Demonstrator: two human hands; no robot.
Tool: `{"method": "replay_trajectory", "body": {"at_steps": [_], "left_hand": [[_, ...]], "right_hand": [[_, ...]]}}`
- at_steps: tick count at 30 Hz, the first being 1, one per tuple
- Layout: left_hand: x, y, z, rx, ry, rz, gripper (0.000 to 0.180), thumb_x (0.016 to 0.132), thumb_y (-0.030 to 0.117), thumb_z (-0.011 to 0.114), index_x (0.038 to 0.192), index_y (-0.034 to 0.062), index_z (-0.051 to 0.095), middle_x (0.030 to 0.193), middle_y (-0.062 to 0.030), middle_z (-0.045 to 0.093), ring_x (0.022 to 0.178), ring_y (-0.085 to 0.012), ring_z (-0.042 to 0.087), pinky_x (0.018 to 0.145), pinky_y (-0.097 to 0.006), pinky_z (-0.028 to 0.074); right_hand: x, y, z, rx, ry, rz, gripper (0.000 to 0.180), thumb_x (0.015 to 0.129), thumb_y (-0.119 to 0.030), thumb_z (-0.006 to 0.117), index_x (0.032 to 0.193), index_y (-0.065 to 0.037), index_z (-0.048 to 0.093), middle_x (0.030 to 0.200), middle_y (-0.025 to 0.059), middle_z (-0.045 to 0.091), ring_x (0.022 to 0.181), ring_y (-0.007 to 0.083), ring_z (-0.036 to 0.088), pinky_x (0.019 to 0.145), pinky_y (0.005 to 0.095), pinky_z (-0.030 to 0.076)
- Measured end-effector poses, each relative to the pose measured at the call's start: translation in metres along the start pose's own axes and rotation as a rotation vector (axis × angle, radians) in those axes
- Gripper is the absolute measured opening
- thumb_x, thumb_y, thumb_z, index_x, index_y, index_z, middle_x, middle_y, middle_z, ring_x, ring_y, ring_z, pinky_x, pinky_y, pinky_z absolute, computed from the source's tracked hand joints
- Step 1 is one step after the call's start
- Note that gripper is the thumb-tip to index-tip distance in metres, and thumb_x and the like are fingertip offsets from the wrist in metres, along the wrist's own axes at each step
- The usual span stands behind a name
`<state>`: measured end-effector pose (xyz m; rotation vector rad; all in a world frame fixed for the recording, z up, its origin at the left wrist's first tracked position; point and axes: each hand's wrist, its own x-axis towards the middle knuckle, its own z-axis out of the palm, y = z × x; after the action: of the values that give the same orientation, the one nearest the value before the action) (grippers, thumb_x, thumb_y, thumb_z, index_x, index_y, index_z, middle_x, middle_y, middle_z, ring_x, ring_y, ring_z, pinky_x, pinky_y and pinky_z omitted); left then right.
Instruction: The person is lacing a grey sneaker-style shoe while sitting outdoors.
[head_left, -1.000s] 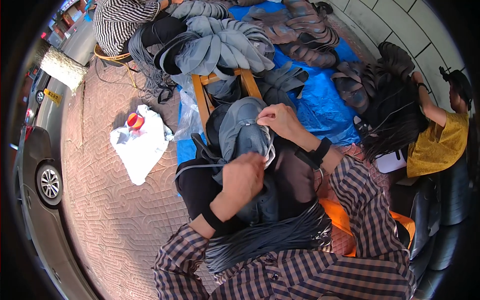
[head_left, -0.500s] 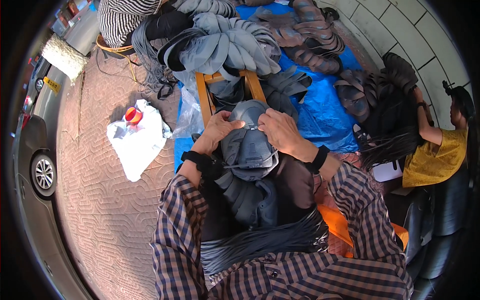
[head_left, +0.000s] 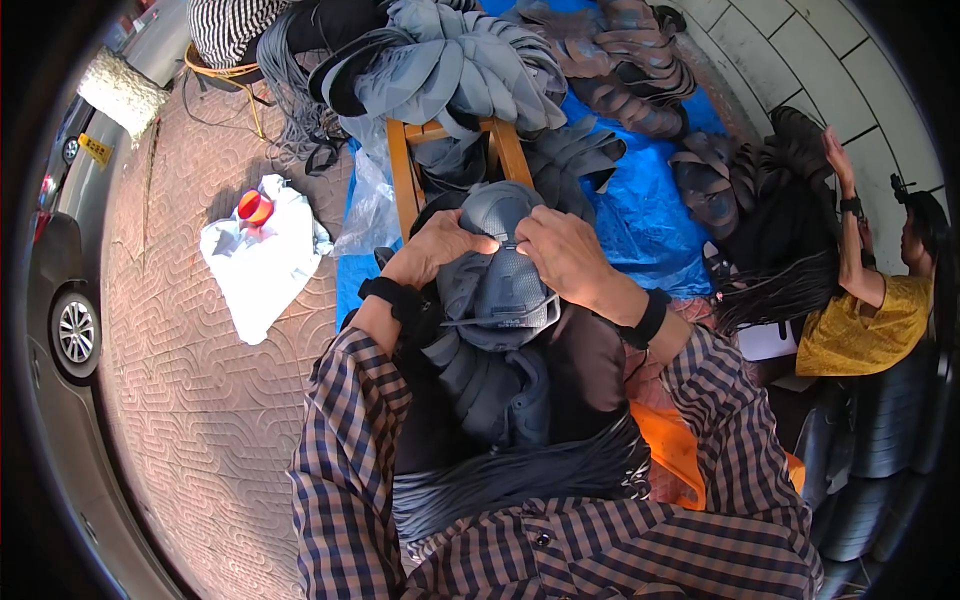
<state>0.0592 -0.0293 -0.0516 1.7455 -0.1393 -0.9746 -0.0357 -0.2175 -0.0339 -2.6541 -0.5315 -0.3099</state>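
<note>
A grey mesh shoe upper rests over my lap with its rounded toe end pointing away from me. My left hand pinches its left side, the thumb pressed near the middle. Opposite it, my right hand has its fingers bent and closed on the upper's right side. A small light spot shows between my fingertips; whether it is a lace end I cannot tell. Beneath lie more grey uppers, stacked between my legs. Dark grey laces stretch in a thick bundle across my lap.
Ahead stands a wooden stool frame beside piled grey uppers. Brown uppers lie on a blue sheet. A person in yellow sits at right. A white cloth with a red-orange roll lies left.
My view has shifted slightly. Both hands keep their grip on the upper, which sits at nearly the same place. The person at right has raised a hand.
</note>
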Motion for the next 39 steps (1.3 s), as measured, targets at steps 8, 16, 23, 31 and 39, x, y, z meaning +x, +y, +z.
{"method": "replay_trajectory", "body": {"at_steps": [8,16,23,31,39], "left_hand": [[0.000,-0.008,-0.002,-0.278,-0.069,0.017,0.074,0.058,0.013,0.088,0.123,-0.0023,0.054,0.108,-0.0118,0.065,0.098,-0.0245,0.062,0.093,-0.031,0.048],[-0.002,-0.005,0.000,-0.181,-0.041,0.060,0.071,0.060,0.015,0.086,0.121,-0.0030,0.055,0.107,-0.0112,0.065,0.097,-0.0234,0.062,0.092,-0.031,0.048],[-0.002,-0.008,0.002,-0.272,-0.074,0.074,0.071,0.060,0.017,0.087,0.121,-0.0028,0.056,0.107,-0.0112,0.065,0.096,-0.0234,0.062,0.090,-0.030,0.049],[0.003,-0.013,0.005,-0.317,-0.025,0.096,0.049,0.063,0.006,0.078,0.110,0.0001,0.064,0.096,-0.0071,0.067,0.087,-0.0176,0.062,0.082,-0.027,0.047],[0.013,-0.030,0.007,-0.340,-0.002,0.146,0.051,0.068,0.008,0.078,0.115,0.0045,0.059,0.105,-0.0075,0.065,0.094,-0.0196,0.061,0.085,-0.030,0.049]], "right_hand": [[-0.004,-0.004,-0.001,-0.001,0.052,0.006,0.011,0.083,-0.009,0.063,0.089,-0.005,0.054,0.083,0.0119,0.051,0.081,0.0343,0.055,0.067,0.0445,0.044],[-0.004,-0.004,0.002,-0.068,0.028,-0.015,0.010,0.080,-0.007,0.063,0.084,-0.004,0.054,0.085,0.0120,0.052,0.083,0.0321,0.056,0.070,0.0441,0.045],[-0.003,0.001,0.006,-0.034,0.044,0.030,0.014,0.081,-0.013,0.065,0.085,-0.006,0.055,0.084,0.0111,0.052,0.085,0.0314,0.057,0.069,0.0442,0.045],[0.000,-0.003,0.017,0.071,0.083,0.215,0.012,0.082,-0.015,0.066,0.082,-0.006,0.057,0.079,0.0106,0.053,0.079,0.0321,0.059,0.069,0.0439,0.045],[0.012,-0.001,0.025,0.006,0.059,-0.031,0.009,0.080,-0.011,0.065,0.089,-0.008,0.063,0.086,0.0099,0.062,0.082,0.0332,0.061,0.071,0.0416,0.045]]}}
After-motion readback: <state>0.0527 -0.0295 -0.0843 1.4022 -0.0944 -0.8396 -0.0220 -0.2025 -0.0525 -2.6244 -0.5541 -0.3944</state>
